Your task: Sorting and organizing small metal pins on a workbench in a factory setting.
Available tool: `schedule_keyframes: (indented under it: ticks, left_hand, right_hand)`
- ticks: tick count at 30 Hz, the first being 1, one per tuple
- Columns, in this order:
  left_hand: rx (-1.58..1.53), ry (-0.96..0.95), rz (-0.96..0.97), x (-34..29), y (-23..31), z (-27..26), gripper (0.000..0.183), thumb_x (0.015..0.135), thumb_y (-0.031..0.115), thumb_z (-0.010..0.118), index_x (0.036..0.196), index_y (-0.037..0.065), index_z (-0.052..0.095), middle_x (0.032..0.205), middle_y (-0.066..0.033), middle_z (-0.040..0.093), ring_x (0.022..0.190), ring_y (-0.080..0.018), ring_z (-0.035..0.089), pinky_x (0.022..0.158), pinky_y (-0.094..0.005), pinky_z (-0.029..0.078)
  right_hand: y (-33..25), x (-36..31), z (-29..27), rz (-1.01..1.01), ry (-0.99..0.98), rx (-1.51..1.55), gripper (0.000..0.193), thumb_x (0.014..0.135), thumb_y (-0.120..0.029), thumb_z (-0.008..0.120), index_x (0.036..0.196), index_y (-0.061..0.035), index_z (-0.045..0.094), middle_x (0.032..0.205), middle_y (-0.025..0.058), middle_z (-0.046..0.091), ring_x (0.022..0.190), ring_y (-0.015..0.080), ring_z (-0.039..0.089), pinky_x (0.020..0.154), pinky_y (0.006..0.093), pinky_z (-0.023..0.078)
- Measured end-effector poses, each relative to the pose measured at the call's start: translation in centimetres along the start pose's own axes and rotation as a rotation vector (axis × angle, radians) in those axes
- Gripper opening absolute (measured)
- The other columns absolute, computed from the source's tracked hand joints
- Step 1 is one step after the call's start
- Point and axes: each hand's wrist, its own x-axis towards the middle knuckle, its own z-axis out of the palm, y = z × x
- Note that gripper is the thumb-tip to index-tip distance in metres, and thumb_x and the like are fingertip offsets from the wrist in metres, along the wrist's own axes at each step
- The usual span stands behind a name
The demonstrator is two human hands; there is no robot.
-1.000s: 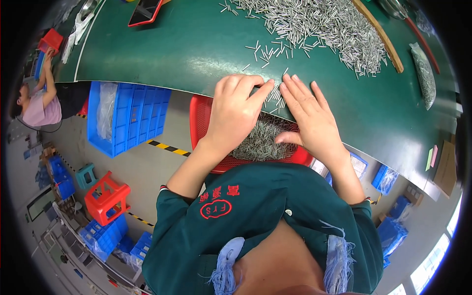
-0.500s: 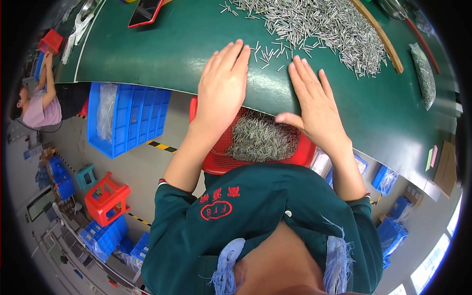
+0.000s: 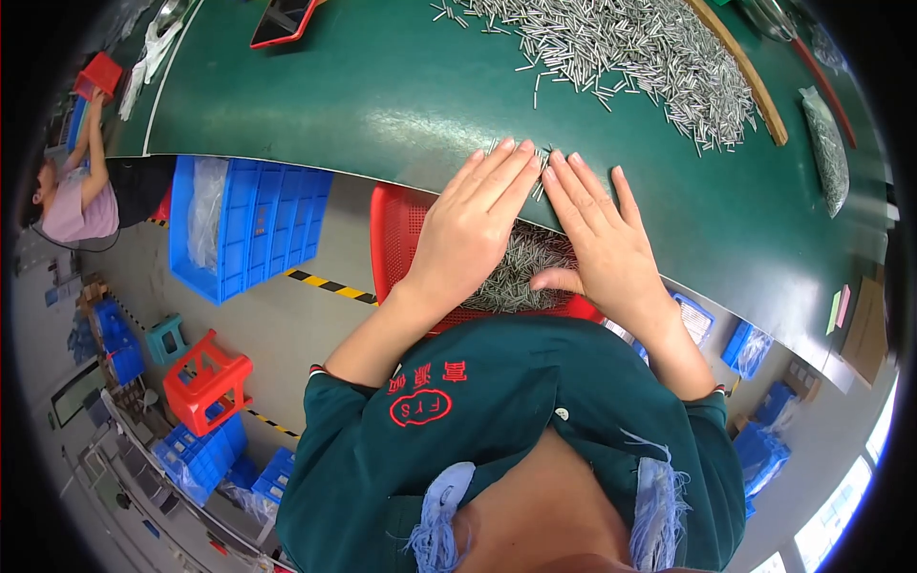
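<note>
My left hand [image 3: 470,227] lies palm down at the front edge of the green tabletop [image 3: 334,110], fingers stretched out and close together. Opposite it my right hand [image 3: 611,229] is also flat, its thumb spread out past the edge. Between and under the fingertips of both hands show a few short metal pins [image 3: 541,174], partly hidden. Just below the edge, in front of my body, stands a red perforated plastic basket [image 3: 394,229] holding many more pins [image 3: 525,272]; my hands and the table edge cover part of it. Farther back on the table spreads a large pin heap [image 3: 640,57].
A wooden strip [image 3: 740,72] borders the heap on the right, with a filled clear bag [image 3: 825,153] beyond it. A red-edged phone [image 3: 284,21] lies at the back left. Blue crates [image 3: 253,224] stand left of the basket, a red stool [image 3: 207,382] behind. Another person [image 3: 81,205] works far left.
Both hands have come back toward the table's front edge and closer together. The loose pins by the fingertips have moved with them, away from the heap.
</note>
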Motion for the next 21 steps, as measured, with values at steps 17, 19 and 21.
schedule_keyframes:
  ticks: [17, 19, 21]
  left_hand:
    - [0.129, 0.093, -0.117, -1.3, -1.5, -2.0, 0.039, 0.084, 0.005, 0.067, 0.123, 0.009, 0.067, 0.127, -0.0038, 0.063, 0.124, -0.0233, 0.056, 0.109, -0.0521, 0.036]
    - [0.150, 0.082, -0.105, -0.9, -1.6, -1.9, 0.039, 0.084, 0.005, 0.068, 0.123, 0.009, 0.066, 0.125, -0.0037, 0.063, 0.122, -0.0233, 0.056, 0.108, -0.0521, 0.037]
    - [0.168, 0.067, -0.091, -0.6, -1.5, -1.8, 0.039, 0.083, 0.006, 0.068, 0.123, 0.009, 0.066, 0.123, -0.0037, 0.063, 0.121, -0.0233, 0.057, 0.108, -0.0521, 0.037]
  right_hand:
    - [0.5, 0.5, -0.3, 0.058, 0.083, 0.050, 0.089, 0.074, -0.058, 0.069, 0.147, -0.0134, 0.046, 0.155, 0.0169, 0.037, 0.145, 0.0319, 0.035, 0.119, 0.0523, 0.026]
    - [0.4, 0.4, -0.6, 0.031, 0.049, 0.042, 0.090, 0.074, -0.058, 0.069, 0.148, -0.0130, 0.045, 0.156, 0.0164, 0.037, 0.145, 0.0312, 0.035, 0.119, 0.0517, 0.026]
    - [0.7, 0.2, -0.7, 0.009, 0.014, 0.035, 0.091, 0.074, -0.058, 0.070, 0.148, -0.0125, 0.045, 0.156, 0.0160, 0.037, 0.146, 0.0304, 0.035, 0.119, 0.0512, 0.026]
